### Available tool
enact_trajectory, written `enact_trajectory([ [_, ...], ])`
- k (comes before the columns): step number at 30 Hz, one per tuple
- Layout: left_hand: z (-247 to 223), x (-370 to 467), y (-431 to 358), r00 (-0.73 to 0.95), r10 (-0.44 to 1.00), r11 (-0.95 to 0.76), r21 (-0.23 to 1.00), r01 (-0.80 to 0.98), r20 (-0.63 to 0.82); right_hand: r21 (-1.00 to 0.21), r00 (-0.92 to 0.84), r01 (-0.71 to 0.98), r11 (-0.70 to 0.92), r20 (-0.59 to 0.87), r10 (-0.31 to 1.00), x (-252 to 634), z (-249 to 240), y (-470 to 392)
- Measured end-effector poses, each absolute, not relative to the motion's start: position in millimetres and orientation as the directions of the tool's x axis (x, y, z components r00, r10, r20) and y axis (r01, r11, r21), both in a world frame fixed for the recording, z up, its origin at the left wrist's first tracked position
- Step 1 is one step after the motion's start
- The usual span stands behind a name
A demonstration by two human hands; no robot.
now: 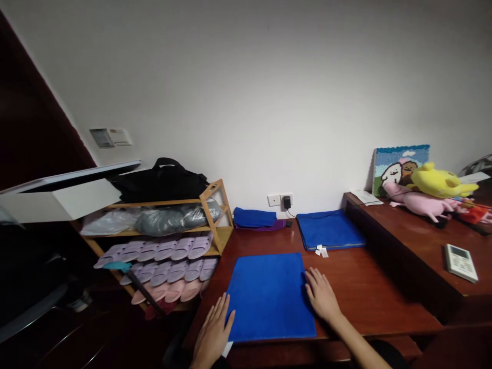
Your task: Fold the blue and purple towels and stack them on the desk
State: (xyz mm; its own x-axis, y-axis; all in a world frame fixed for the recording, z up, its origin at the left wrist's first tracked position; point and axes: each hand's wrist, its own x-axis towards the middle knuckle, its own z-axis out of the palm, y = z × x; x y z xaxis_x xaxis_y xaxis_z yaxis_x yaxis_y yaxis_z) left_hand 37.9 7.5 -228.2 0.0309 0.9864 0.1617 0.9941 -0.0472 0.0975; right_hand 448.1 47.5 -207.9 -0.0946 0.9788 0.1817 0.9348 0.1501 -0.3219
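Observation:
A square blue cloth cover (271,297) lies flat on the reddish-brown wooden table (369,292) in front of me, a white tag poking out at its near left corner. My left hand (215,325) rests along its left edge, fingers extended and slightly apart. On the opposite side, my right hand (321,294) lies palm down at the right edge, its fingers stretched out. Neither hand grips anything. Farther back on the right is a similar blue cover (328,229), with white tags at its front edge. A folded blue cloth (254,218) sits on a purple one near the wall.
To the left stands a wooden rack (217,230) with rows of slippers (165,251) and a black bag (163,182) on top. A raised desk (423,230) on the right carries plush toys (418,202) and a white device (461,262). A black plug (286,202) is in the wall socket.

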Motion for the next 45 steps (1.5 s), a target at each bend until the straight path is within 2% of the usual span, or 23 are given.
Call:
enact_trajectory([
  [3, -238, 32, 7, 0.036, 0.954, -0.074, 0.115, 0.991, 0.299, -0.225, -0.027, 0.971, 0.085, 0.25, 0.968, 485, -199, 104],
  [7, -252, 24, 8, 0.099, 0.889, -0.156, 0.092, 0.983, 0.446, -0.118, -0.031, 0.991, 0.067, 0.283, 0.959, 520, -198, 172],
  [9, -254, 21, 9, 0.134, 0.858, -0.19, 0.063, 0.98, 0.497, -0.101, -0.059, 0.991, 0.086, 0.245, 0.968, 527, -202, 195],
  [13, -253, 19, 7, 0.154, 0.83, -0.21, 0.044, 0.977, 0.536, -0.142, -0.071, 0.986, 0.089, 0.133, 0.989, 525, -216, 217],
  [22, -247, 25, 4, 0.122, 0.848, -0.197, 0.095, 0.976, 0.515, -0.172, -0.06, 0.981, 0.089, 0.167, 0.984, 516, -225, 183],
  [30, -228, 28, 1, 0.175, 0.933, -0.223, 0.126, 0.967, 0.315, -0.199, -0.053, 0.976, 0.092, 0.193, 0.98, 493, -225, 106],
  [33, -225, 21, -2, 0.223, 0.943, -0.254, 0.1, 0.962, 0.245, -0.21, -0.048, 0.973, 0.095, 0.216, 0.975, 485, -226, 76],
  [40, -228, -30, -11, 0.216, 0.944, -0.221, -0.01, 0.975, 0.25, -0.234, -0.011, 0.969, 0.079, 0.282, 0.959, 468, -238, 1],
  [45, -221, -47, -22, 0.201, 0.952, -0.201, -0.023, 0.979, 0.231, -0.232, 0.006, 0.969, 0.079, 0.345, 0.939, 450, -248, -48],
])
